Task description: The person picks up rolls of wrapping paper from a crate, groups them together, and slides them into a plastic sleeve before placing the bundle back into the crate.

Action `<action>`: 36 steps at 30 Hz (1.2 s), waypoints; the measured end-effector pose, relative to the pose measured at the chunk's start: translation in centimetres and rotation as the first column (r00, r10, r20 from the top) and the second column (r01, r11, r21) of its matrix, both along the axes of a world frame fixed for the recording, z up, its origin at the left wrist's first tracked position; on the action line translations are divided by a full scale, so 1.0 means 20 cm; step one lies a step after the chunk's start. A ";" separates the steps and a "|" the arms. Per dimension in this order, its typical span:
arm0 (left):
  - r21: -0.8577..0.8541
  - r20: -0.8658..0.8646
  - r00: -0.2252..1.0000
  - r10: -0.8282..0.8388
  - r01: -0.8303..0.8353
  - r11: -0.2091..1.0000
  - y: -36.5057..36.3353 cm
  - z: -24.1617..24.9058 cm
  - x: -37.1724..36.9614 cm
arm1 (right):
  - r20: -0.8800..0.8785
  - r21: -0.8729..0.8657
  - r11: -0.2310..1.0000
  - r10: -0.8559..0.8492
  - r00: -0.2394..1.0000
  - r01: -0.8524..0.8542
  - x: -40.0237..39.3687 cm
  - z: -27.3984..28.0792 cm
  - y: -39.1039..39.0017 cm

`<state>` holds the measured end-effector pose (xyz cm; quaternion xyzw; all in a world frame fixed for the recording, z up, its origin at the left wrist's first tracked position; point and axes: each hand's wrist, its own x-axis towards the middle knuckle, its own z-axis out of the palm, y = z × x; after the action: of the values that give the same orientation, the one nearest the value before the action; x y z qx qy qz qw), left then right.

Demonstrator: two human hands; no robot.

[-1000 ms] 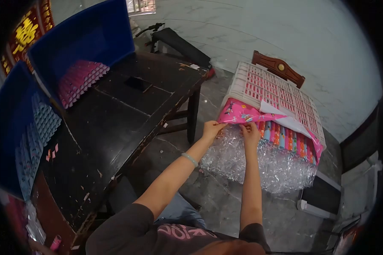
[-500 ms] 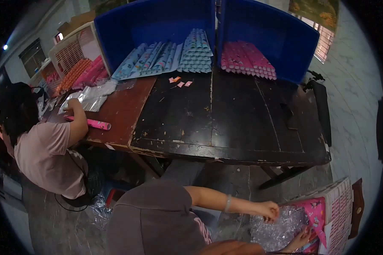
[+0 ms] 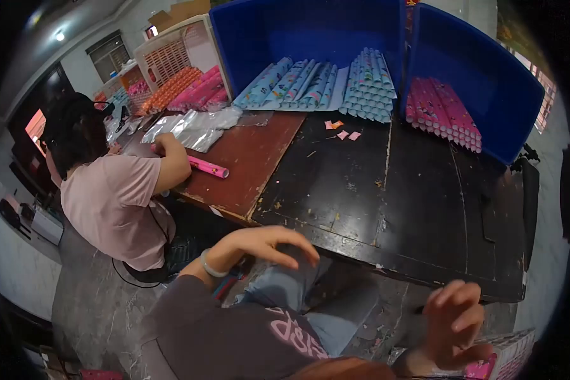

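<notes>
My left hand [image 3: 272,244], with a pale bracelet at its wrist, is raised over my lap just in front of the table edge. Its fingers are apart and bent, with nothing in them. My right hand [image 3: 453,323] is at the lower right, fingers curled but spread, slightly blurred; I see nothing held in it. Close below it, a light plastic basket [image 3: 513,354] with pink patterned material is partly cut off by the frame. The black table [image 3: 354,183] stands before both hands, several small pink and orange pieces [image 3: 342,134] lying on its far part.
Blue patterned rolls [image 3: 367,85] lie stacked in one blue bin [image 3: 310,31], pink rolls [image 3: 443,114] in another [image 3: 481,82]. At left, a co-worker [image 3: 117,183] reaches over clear plastic bags [image 3: 196,130] beside a pink roll [image 3: 209,167]. Orange rolls [image 3: 171,88] lie beyond.
Both my hands have left the basket and crumpled clear plastic at lower right and come up toward the table. The view has swung left, shifting the table and bins rightward.
</notes>
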<state>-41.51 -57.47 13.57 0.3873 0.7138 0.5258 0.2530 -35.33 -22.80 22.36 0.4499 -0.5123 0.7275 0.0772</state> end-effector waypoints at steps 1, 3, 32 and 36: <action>0.208 0.139 0.979 0.149 -0.176 0.962 -0.08 0.00 0.00 | 0.042 -0.041 0.996 0.075 0.996 -0.073 -0.03 0.08 -0.12; 0.312 -0.028 0.911 0.412 -0.383 0.869 -0.24 0.03 -0.09 | 0.078 -0.084 0.986 0.153 0.985 -0.146 -0.08 0.19 -0.23; 0.461 -0.429 0.286 0.857 -0.746 0.480 -0.67 -0.39 -0.18 | -0.284 0.719 0.554 -0.317 0.905 0.420 -1.90 -0.38 -1.60; 0.428 -0.422 0.267 0.866 -0.784 0.450 -0.67 -0.38 -0.17 | -0.690 0.416 0.440 -0.417 0.592 0.796 -2.36 -0.43 -1.89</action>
<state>-44.99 -70.87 6.00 0.1155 0.8109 0.4763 -0.3197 -82.44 -60.52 13.66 0.3858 -0.8358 0.2546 0.2962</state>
